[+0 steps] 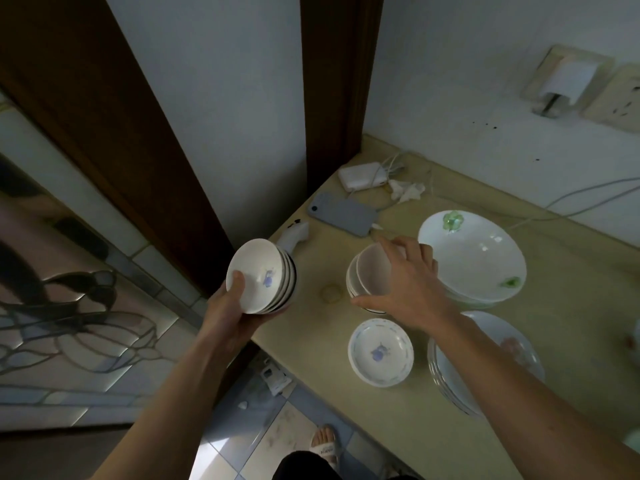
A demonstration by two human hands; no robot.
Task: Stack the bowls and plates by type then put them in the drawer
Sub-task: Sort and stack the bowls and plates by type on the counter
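My left hand (230,311) holds a tilted stack of several small white bowls with a blue motif (258,275) in the air, just off the left edge of the beige counter (311,341). My right hand (405,282) grips a second stack of small white bowls (372,275) on the counter, thumb at the front and fingers over the far rim. A single small bowl with a blue pattern (380,352) sits in front of it. Large white dishes with green marks (474,258) are stacked to the right. A pile of plates (450,375) lies under my right forearm.
A grey phone (343,212) on a cable, a white power adapter (363,175) and crumpled tissue (405,190) lie at the counter's back corner. A white object (294,235) sits by the left edge. Wall sockets (568,81) are at upper right. My sandalled foot (323,445) stands on the tiled floor.
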